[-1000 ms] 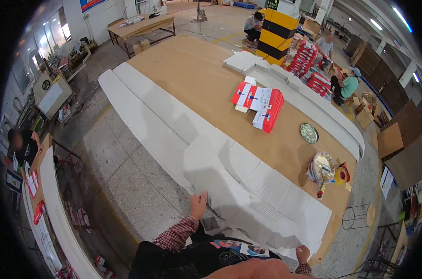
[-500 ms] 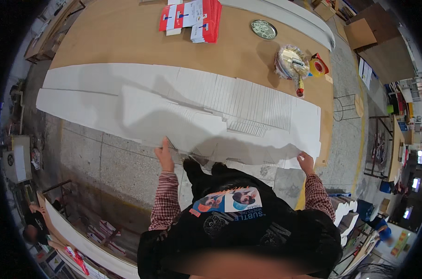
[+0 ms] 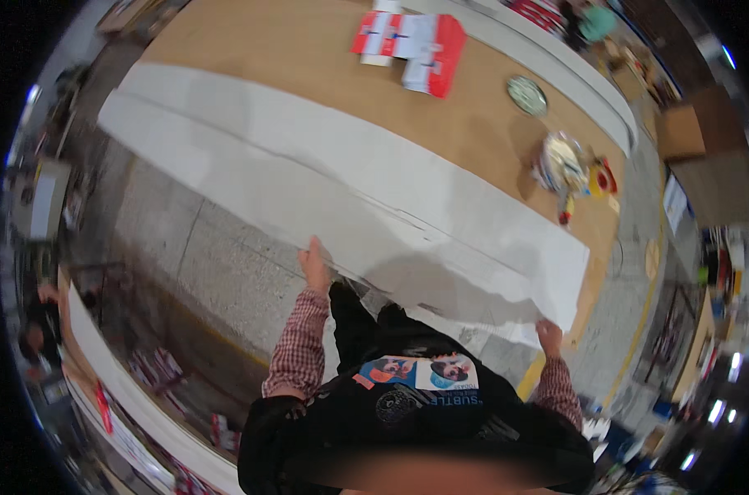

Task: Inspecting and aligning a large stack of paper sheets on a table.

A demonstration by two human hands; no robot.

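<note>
Along the near edge of the brown-topped table (image 3: 251,41) lie long white sheets (image 3: 358,173), running from the far left to the right corner. The left hand (image 3: 313,266) is at their front edge, fingers extended; whether it grips them cannot be told. The right hand (image 3: 548,337), fingers curled, meets their near right corner, but blur hides how firmly it holds.

The sheets appear already laid out in two overlapping bands; how much handling remains is not shown. A red-and-white stack of printed pieces (image 3: 424,49) sits apart, beyond both hands.

Toward the right, a plastic-wrapped tub (image 3: 562,157) contains something pale cream, with a yellow-and-red item (image 3: 603,179) just beside it. Farther back rests a round dish (image 3: 527,95); its pale greenish inside may be pattern or contents.
</note>
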